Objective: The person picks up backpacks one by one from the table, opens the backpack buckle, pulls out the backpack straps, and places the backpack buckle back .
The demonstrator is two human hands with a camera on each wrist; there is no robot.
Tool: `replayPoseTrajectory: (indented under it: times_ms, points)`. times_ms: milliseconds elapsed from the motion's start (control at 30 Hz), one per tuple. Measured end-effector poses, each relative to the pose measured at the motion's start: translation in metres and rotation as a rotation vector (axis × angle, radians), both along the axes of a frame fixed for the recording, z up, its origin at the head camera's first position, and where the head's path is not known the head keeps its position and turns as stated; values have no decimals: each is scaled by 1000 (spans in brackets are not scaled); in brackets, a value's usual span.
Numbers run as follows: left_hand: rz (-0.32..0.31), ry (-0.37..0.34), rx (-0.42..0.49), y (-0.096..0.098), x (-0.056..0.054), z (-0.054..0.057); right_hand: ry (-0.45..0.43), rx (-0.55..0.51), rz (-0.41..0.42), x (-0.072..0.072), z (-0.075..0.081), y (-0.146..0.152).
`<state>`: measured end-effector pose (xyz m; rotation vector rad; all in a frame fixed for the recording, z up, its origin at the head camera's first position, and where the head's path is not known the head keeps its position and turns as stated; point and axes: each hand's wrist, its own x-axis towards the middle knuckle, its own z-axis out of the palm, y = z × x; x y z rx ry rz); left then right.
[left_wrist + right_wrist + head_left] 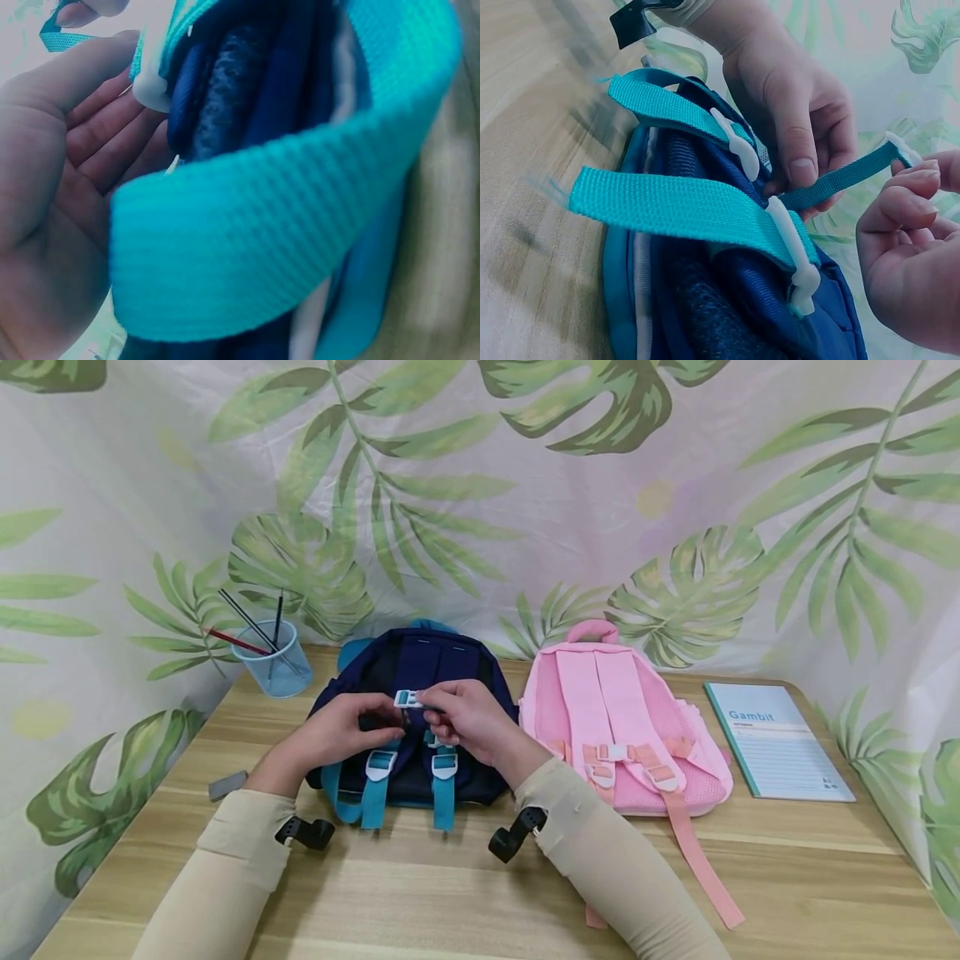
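A navy backpack (420, 664) lies with its straps facing up. Above it my right hand (472, 718) pinches a white plastic buckle (407, 699) at the end of a short teal strap (855, 174). My left hand (341, 731) is beside that strap, fingers loosely bent, with a gap between thumb and forefinger. In the right wrist view the left thumb (799, 154) overlaps the strap's lower end; whether it presses the strap is unclear. Two white adjusters (381, 765) carry hanging teal webbing. A wide teal loop (247, 240) crosses the left wrist view, in front of the left palm.
A pink backpack (600, 685) lies to the right, its webbing tail (705, 868) trailing across the wooden table (405, 893). Further right is a notebook (787, 743). A mesh cup (281, 672) with pencils stands back left, and a small grey block (227, 786) lies near the left forearm.
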<state>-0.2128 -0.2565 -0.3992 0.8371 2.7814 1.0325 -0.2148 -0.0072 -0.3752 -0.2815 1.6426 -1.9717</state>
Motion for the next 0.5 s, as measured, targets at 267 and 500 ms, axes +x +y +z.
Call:
replayPoseTrajectory:
  times_ms: [267,500]
  points:
    - [23,-19,204,0,6,14,2,18,2,1,-1,1]
    - [-29,50,193,6,8,26,7,34,20,2,-2,2]
